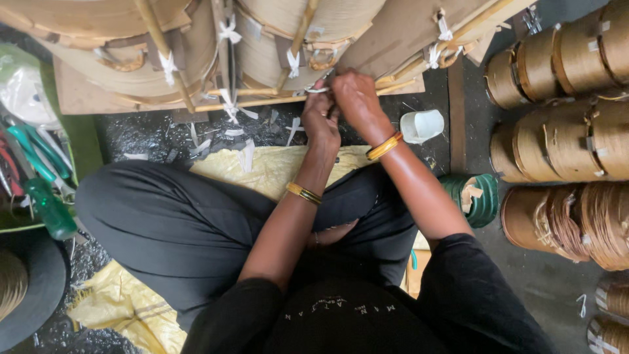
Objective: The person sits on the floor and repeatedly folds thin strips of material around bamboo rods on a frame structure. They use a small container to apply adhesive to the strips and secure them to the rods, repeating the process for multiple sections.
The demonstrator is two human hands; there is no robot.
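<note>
I sit cross-legged in black clothes on a yellow sheet (275,167). Both hands are raised to the lower edge of a large paper-wound coil assembly (288,39) braced with wooden sticks and brown board. My left hand (321,118) and my right hand (354,98) are close together, pinching a thin white tie strip (316,89) at the coil's edge. Each wrist wears a gold bangle. Other white ties are knotted along the sticks.
White strip offcuts (242,131) litter the dark floor. A small white cup (421,125) and a green tape roll (475,200) lie to the right. Several brown wound coils (570,137) are stacked at right. Green-handled tools (39,177) lie at left.
</note>
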